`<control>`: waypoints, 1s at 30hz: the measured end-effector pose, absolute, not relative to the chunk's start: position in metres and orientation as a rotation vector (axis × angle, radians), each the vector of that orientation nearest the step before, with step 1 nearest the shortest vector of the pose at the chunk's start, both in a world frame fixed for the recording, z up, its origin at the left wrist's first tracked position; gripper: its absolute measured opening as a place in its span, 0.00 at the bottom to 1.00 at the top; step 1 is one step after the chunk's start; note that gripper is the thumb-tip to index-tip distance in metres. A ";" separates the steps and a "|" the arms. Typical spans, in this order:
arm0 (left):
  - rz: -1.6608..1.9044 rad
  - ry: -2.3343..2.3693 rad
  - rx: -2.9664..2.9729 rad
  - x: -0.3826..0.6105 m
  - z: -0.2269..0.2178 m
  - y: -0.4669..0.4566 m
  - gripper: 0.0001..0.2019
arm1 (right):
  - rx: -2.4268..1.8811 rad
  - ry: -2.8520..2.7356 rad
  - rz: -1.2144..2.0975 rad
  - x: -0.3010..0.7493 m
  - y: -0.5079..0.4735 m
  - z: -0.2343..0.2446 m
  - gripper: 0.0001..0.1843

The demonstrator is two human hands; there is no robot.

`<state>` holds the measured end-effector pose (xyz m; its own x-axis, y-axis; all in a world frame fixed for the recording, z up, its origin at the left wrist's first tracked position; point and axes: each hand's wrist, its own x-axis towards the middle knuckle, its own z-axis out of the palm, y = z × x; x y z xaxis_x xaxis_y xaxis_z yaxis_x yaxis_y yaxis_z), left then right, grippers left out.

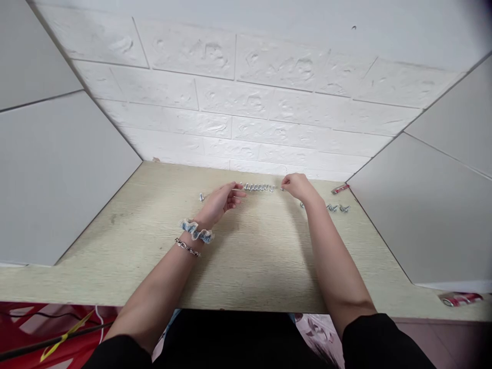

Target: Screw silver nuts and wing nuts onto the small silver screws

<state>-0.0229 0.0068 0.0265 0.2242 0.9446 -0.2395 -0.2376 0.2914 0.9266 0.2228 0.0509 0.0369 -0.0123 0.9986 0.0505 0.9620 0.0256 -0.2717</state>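
Observation:
A row of several small silver bolts (259, 187) lies on the pale wooden tabletop near the wall. My left hand (223, 201) is at the row's left end, its fingers apart and slightly curled, holding nothing. Just past the right end, my right hand (295, 185) pinches a small silver bolt (282, 189) between thumb and fingertips, low over the wood. One single bolt (201, 197) rests to the left of my left hand. Right of my right forearm lie several more bolts (333, 208), and another metal piece (302, 205) is partly hidden by that wrist.
A white brick-patterned wall (253, 107) closes off the back of the tabletop (253, 256). Grey-white panels stand at the left (65, 179) and right (423, 205). One red cylinder (340, 189) lies at the back right, another (462, 299) at the front right edge.

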 end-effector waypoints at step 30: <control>1.051 1.024 1.152 -0.026 0.028 0.006 0.13 | -2.304 -1.977 0.229 0.247 0.045 0.046 0.13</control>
